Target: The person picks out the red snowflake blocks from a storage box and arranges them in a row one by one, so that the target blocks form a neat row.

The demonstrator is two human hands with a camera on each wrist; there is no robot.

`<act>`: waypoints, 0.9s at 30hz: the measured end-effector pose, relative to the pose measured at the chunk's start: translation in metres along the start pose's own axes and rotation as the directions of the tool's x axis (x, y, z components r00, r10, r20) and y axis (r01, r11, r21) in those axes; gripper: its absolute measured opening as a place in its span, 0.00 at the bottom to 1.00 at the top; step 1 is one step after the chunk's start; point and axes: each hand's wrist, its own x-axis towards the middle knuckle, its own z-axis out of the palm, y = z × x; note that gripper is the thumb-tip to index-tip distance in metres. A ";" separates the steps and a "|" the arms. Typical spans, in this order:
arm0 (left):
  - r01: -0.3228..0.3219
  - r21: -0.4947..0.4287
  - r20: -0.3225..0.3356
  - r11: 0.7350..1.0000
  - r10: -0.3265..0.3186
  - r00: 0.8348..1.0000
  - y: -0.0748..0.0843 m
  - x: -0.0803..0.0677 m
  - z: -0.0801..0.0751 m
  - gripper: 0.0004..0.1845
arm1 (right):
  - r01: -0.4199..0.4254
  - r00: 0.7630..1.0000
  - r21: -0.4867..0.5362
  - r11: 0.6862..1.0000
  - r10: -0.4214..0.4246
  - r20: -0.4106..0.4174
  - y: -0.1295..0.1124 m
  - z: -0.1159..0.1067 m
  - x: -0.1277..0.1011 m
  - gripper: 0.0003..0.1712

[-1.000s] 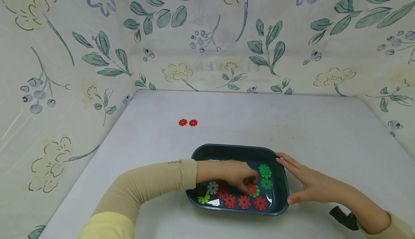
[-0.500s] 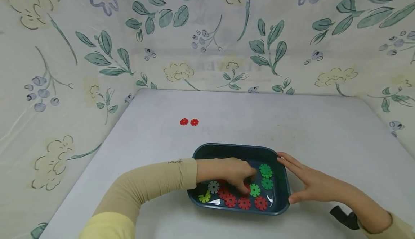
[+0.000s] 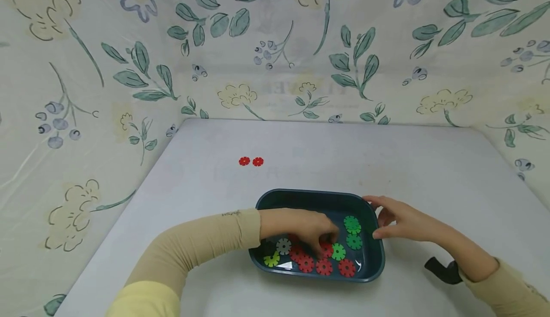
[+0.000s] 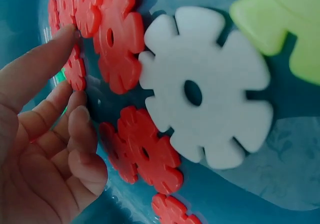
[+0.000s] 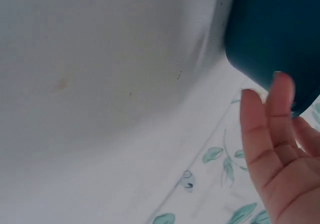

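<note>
My left hand (image 3: 315, 228) reaches into a dark blue-green tray (image 3: 309, 194). Its thumb and fingertips pinch a red notched interlocking disc (image 4: 75, 69), seen edge-on in the left wrist view. Around it in the tray lie more red discs (image 3: 346, 268), green discs (image 3: 352, 224), a white disc (image 4: 215, 83) and a yellow-green disc (image 3: 271, 259). The forearm covers part of the tray's left side. At the tray's right end, my right hand (image 3: 406, 219) touches the rim with thumb and fingertips; its fingers (image 5: 257, 129) look fairly straight in the right wrist view.
Two red discs (image 3: 251, 161) lie side by side on the white table (image 3: 206, 183), beyond the tray. A black strap (image 3: 442, 270) hangs by the right wrist. Flower-patterned sheeting (image 3: 275, 45) rises behind and along the table's sides.
The left hand's red disc has shifted left, uncovering a light green disc. My right hand has moved slightly up and left along the rim, its fingers bending more. The tray has shifted slightly.
</note>
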 end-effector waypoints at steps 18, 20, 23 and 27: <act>0.001 -0.012 0.038 1.000 -0.001 0.999 0.003 -0.003 -0.001 0.17 | 0.001 0.997 0.118 0.993 -0.010 0.079 0.010 -0.013 0.009 0.41; 0.000 -0.001 0.038 1.000 0.000 0.999 0.003 -0.003 -0.001 0.17 | 0.003 0.998 0.105 0.994 -0.010 0.068 0.008 -0.014 0.009 0.41; 0.000 0.012 0.041 1.000 0.000 0.999 0.004 -0.003 -0.001 0.17 | -0.005 0.998 0.089 0.996 0.000 0.056 0.007 -0.015 0.009 0.41; -0.002 0.016 0.042 1.000 0.001 0.999 0.003 -0.002 -0.001 0.16 | 0.010 0.999 0.054 0.999 -0.013 0.052 0.005 -0.014 0.013 0.38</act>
